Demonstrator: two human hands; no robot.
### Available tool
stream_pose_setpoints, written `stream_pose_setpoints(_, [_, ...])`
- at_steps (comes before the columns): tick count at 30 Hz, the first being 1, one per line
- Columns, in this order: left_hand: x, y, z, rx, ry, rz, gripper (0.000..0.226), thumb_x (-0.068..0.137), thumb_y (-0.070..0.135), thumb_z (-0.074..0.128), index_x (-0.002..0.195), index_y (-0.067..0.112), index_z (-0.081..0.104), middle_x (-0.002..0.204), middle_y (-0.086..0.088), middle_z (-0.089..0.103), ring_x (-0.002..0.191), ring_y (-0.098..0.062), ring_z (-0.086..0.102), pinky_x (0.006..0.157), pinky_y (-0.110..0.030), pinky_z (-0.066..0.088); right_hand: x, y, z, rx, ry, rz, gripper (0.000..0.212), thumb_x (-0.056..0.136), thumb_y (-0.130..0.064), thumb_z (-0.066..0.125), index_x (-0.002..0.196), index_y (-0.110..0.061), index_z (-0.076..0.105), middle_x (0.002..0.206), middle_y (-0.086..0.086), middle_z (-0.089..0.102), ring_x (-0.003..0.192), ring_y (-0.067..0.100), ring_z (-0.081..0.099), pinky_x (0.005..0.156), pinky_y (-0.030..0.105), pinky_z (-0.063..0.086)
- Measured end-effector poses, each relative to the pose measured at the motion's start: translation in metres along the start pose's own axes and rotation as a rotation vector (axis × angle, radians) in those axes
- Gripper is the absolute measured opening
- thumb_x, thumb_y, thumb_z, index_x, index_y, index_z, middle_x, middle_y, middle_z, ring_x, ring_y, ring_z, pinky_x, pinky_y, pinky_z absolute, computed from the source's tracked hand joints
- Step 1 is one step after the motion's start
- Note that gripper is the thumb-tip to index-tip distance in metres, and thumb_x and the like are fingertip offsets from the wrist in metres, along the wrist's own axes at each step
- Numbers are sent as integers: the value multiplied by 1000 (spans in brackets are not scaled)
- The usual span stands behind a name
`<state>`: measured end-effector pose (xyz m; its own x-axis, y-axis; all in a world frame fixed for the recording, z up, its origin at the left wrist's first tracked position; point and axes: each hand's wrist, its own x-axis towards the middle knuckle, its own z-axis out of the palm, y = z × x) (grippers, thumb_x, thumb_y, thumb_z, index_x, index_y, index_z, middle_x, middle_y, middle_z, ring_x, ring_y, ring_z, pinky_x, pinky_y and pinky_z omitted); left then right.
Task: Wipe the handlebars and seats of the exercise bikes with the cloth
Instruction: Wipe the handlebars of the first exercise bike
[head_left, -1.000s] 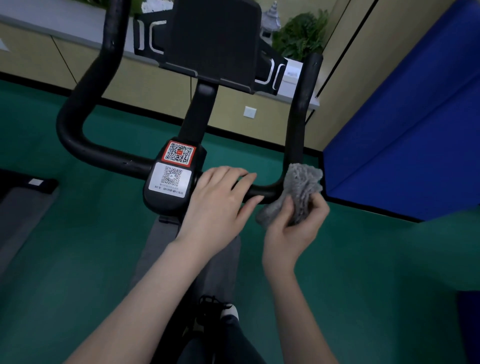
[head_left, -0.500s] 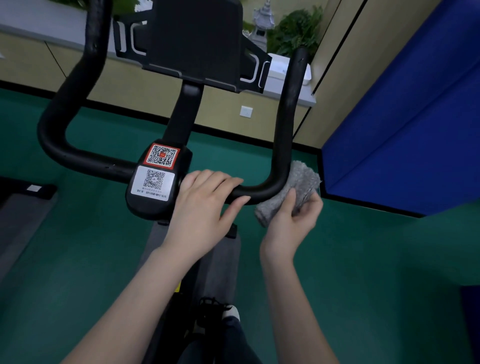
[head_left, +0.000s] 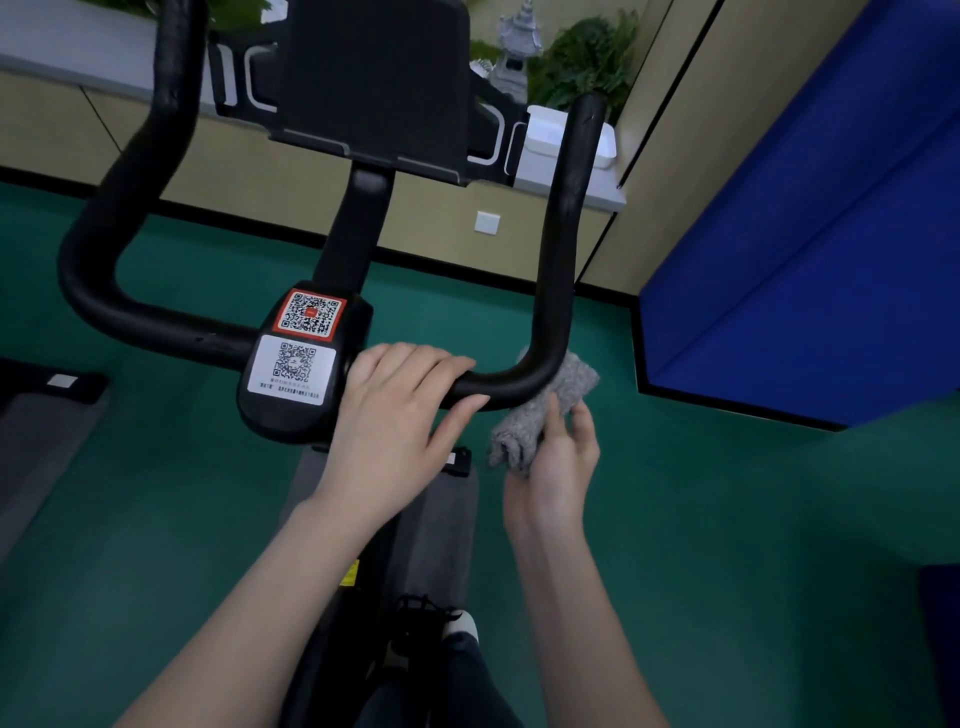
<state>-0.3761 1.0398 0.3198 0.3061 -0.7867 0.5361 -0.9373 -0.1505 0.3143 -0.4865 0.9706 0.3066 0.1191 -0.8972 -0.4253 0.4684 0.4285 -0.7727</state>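
Observation:
The black handlebar (head_left: 558, 249) of an exercise bike fills the upper view, a U-shaped bar with a centre block carrying two QR stickers (head_left: 296, 364). My left hand (head_left: 395, 415) rests on the crossbar just right of that block, fingers curled over the bar. My right hand (head_left: 558, 462) holds a grey cloth (head_left: 540, 410) pressed against the underside of the bar's right bend. The seat is out of view.
A black tablet holder (head_left: 379, 78) stands above the bar's centre. Behind it are a beige cabinet wall with plants (head_left: 587, 52) on top. A blue padded panel (head_left: 810, 249) stands at right. Green floor lies below, with a grey mat (head_left: 36, 441) at left.
The cloth has slid down from the right upright to the underside of the bend, and my right hand dropped lower with it. My left hand has stayed on the crossbar.

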Motion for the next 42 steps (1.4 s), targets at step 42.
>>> stream_pose_setpoints(42, [1, 3, -3, -39, -4, -42, 36, 94, 40, 48, 105, 12, 67, 93, 1, 65, 88, -24, 60, 89, -34, 35, 37, -119, 74, -1881, -934, -799, 16, 88, -21, 66, 101, -16, 73, 91, 1, 71, 87, 15, 62, 73, 24, 45])
